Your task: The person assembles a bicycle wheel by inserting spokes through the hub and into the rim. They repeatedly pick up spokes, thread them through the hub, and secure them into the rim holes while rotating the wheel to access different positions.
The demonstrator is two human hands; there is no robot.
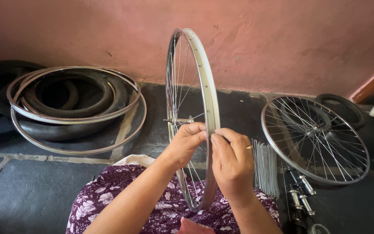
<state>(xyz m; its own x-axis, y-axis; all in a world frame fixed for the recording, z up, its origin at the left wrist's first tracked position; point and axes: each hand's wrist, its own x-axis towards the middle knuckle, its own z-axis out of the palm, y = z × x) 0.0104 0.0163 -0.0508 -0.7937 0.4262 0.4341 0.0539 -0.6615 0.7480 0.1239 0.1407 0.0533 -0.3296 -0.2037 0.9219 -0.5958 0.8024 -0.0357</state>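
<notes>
While the bicycle wheel (192, 86) stood upright on edge over your lap, its rim ran vertically between your hands, your left hand (187, 143) pinching inside among the spokes, your right hand (230, 160) pinching the rim's outer edge.

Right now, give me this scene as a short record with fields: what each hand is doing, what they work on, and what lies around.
Setting: dark floor by a pink wall
Main item: bicycle wheel rim, upright on the lap, partly spoked
Left hand: fingers on the rim's left side
Right hand: fingertips pinching at the rim edge
Left of scene: bare rims stacked on tyres
Right of scene: spoked wheel lying flat, spoke bundle, hubs
</notes>
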